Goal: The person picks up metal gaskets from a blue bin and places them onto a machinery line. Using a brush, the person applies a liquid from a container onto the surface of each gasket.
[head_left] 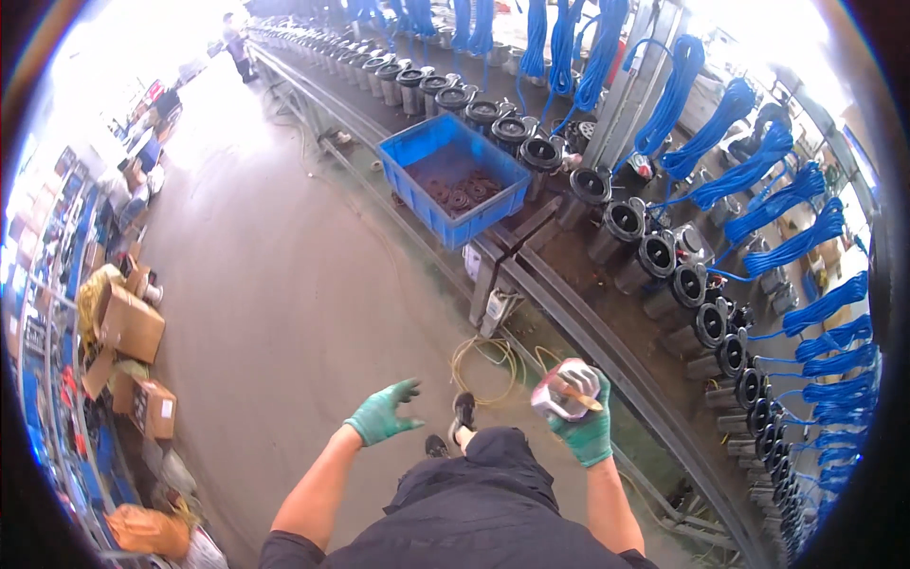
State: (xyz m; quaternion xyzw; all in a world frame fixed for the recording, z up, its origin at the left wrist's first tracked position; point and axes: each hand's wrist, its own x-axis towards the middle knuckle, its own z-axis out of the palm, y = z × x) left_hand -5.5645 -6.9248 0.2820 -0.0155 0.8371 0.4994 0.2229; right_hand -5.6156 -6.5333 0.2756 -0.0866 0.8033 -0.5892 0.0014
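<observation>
My left hand [384, 412], in a green glove, hangs over the floor with its fingers apart and nothing in it. My right hand [588, 434], gloved the same way, is wrapped round a small white and pinkish open container [553, 396]. A yellowish-brown stick [580, 395], perhaps a brush handle, lies across the container's mouth; its other end is hard to make out. That hand is beside the metal frame [607, 365] of the long bench.
A blue crate [441, 216] of dark round parts sits at the bench edge. Rows of metal cylinders with black tops [656, 254] line the bench, under blue cable bundles [675, 100]. A yellowish hose [483, 370] coils on the floor. Cardboard boxes [131, 322] stand left; a person [234, 45] is far off.
</observation>
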